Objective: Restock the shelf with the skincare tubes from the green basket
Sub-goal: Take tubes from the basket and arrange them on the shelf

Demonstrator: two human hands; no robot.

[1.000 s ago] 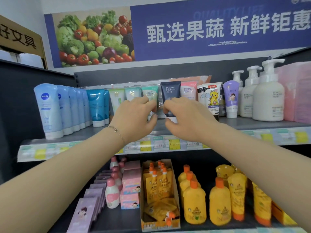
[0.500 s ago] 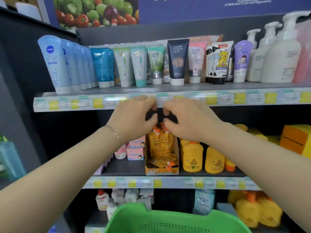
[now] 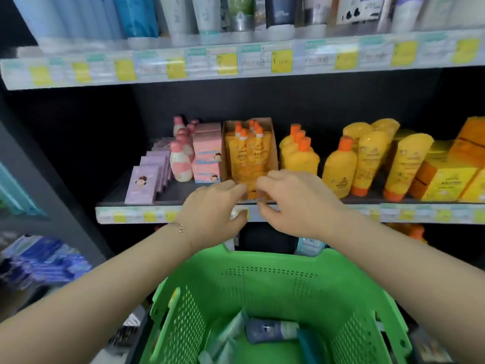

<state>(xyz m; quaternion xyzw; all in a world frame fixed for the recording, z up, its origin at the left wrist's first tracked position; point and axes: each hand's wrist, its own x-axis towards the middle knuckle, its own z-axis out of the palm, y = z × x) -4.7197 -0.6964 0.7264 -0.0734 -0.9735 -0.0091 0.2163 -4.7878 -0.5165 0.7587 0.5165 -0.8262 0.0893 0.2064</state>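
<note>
Green plastic across the bottom of the head view: that's the green basket (image 3: 341, 298), perforated walls, sitting right below the person's arms. And there's stock left in it. A dark blue tube (image 3: 273, 331) lies on its side on the bottom, a pale tube (image 3: 231, 334) is just to its left, and there's something teal (image 3: 308, 345) at its right end, too blurred to name for sure.

Up above, both hands hover side by side in front of the middle shelf (image 3: 136, 215), level with the carton of yellow pouches (image 3: 249, 153). The left hand (image 3: 210, 208), thin bracelet (image 3: 179, 228) at the wrist, has its fingers loosely curled toward the thumb. The right hand (image 3: 296, 203) mirrors it, fingertips close to the left's. Nothing in either one as far as the motion blur allows: two empty, relaxed hands.

At the very top, the upper shelf (image 3: 262, 61) carries the row of skincare tubes (image 3: 136, 19), standing on their caps, cut off by the frame edge.

So where are we? My read: between placements, fetch step up next. That calls for a reach down into the basket and a grasp round the dark blue tube's body, since it lies uppermost and clear. Then it's a lift to a gap in that upper row, cap down like its neighbours.
</note>
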